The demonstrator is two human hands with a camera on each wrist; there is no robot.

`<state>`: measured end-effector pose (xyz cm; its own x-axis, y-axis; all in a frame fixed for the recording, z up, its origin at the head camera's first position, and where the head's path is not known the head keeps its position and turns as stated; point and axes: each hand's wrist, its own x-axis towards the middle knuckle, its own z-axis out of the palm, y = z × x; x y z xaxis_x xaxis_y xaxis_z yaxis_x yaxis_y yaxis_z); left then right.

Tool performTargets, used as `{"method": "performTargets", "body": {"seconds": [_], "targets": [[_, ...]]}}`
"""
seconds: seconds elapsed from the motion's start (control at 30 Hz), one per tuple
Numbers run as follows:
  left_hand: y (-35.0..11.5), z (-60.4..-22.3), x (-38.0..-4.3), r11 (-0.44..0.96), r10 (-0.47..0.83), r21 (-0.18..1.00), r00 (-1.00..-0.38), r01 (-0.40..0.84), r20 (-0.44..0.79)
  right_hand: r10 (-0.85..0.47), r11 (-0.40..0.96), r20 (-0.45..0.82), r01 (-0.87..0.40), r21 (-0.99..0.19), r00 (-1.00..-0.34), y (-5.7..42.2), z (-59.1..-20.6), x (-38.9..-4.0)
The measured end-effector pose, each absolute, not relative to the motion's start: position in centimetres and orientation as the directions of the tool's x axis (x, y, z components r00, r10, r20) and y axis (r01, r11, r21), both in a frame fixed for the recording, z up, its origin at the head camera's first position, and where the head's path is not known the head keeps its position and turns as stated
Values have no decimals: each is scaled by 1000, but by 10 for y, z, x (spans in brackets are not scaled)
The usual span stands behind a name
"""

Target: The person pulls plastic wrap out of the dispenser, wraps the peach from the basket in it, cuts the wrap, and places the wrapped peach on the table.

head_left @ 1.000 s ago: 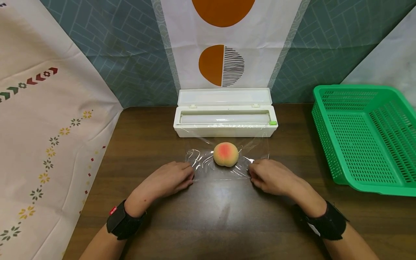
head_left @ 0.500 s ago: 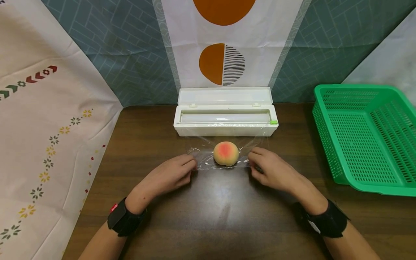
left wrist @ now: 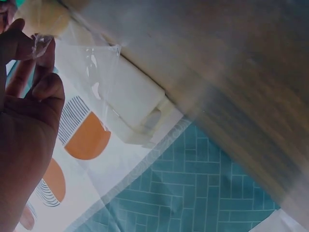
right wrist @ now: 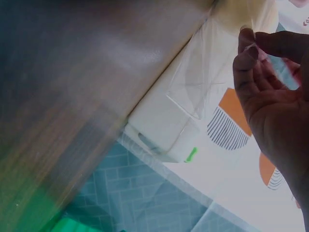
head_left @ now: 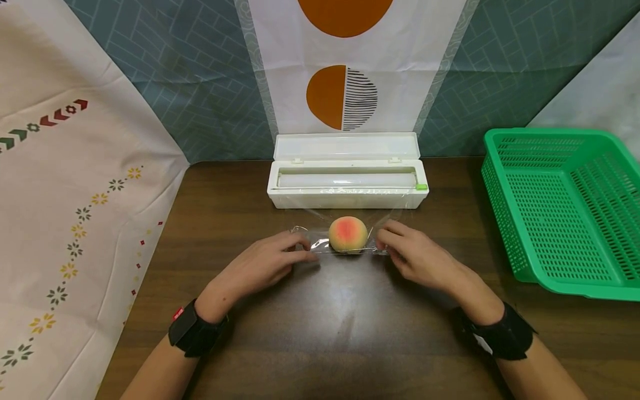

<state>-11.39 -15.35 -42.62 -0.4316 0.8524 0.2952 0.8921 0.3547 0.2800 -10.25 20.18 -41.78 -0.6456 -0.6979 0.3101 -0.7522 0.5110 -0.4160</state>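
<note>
A peach [head_left: 348,234] rests on a clear sheet of plastic wrap [head_left: 321,243], in front of the white wrap dispenser [head_left: 347,200]. The sheet runs from the dispenser toward the person, its near edge raised at the peach's front. My left hand [head_left: 267,259] is left of the peach; the left wrist view shows its fingertips pinching bunched wrap [left wrist: 42,44]. On the opposite side, my right hand [head_left: 416,250] pinches the other corner between thumb and fingers, as the right wrist view shows. Neither hand touches the peach in the head view.
The dispenser's lid [head_left: 347,146] stands raised, exposing the roll [head_left: 346,180] inside. At the right is a green plastic basket [head_left: 525,244]. Patterned cloths hang behind and to the left of the brown wooden table [head_left: 320,344].
Both hands have moved away from the person and slightly inward, toward the peach. The wrap's near edge has come up and back close to the peach, which stays in place.
</note>
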Motion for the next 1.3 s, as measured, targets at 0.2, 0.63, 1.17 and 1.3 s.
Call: {"method": "performTargets", "body": {"seconds": [0.2,0.63,1.17,1.3], "targets": [[-148,-424,-117,337,881,252,-399,907,256,-770,431,317,-818,-382,-554,200,-418,-106],[-137,-425,-118,334,841,232,-400,914,363,-739,473,341,-808,-351,-581,194,-416,-106],[-102,-423,-121,509,691,210,-542,834,477,-635,558,396,-748,-359,-663,168,-412,-112],[-98,-423,-121,554,679,190,-572,811,461,-624,572,388,-734,-365,-679,164,-412,-113]]}}
